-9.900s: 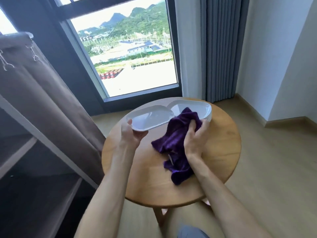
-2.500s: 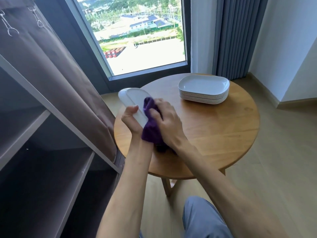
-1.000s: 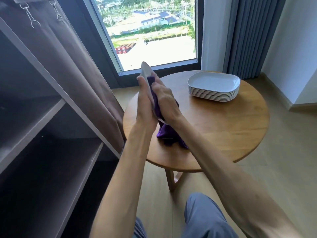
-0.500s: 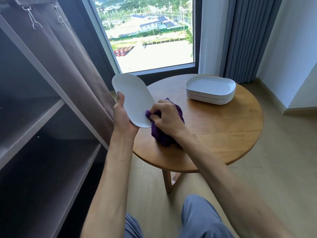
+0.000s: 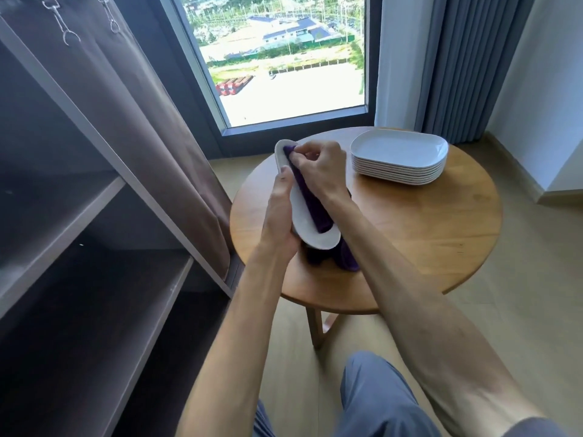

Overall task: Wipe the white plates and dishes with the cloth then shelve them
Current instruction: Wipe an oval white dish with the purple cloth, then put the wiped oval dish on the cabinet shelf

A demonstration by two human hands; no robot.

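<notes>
Bottom of frame: knees in grey-blue trousers (image 5: 375, 395), both forearms reaching up toward centre. Left hand (image 5: 279, 216) grips the white plate (image 5: 304, 227) from its left side, thumb over the rim, other fingers hidden behind it; plate tilted steeply, nearly on edge, held above the near-left part of the round wooden table (image 5: 419, 234). Right hand (image 5: 318, 170) has fingers curled and bunched, pinching the purple cloth (image 5: 310, 200) against the plate's face near its top end; rest of cloth trails down the plate and pools on the table below. Judgement: wiping step mid-way on this plate, shelving not yet done. Farther back, centre-right – stack of white plates (image 5: 399, 159) on the table's far side, apart from the hands. Left of frame: open shelf unit (image 5: 94, 216) w/ brown curtain (image 5: 151, 127) hanging beside it; I see no plates on the shelves. Upper centre: window (image 5: 284, 58). Risk – plate held by one edge only, so hard rubbing could lever it out of the left grip; trailing cloth could snag when the plate goes left to the shelf.
</notes>
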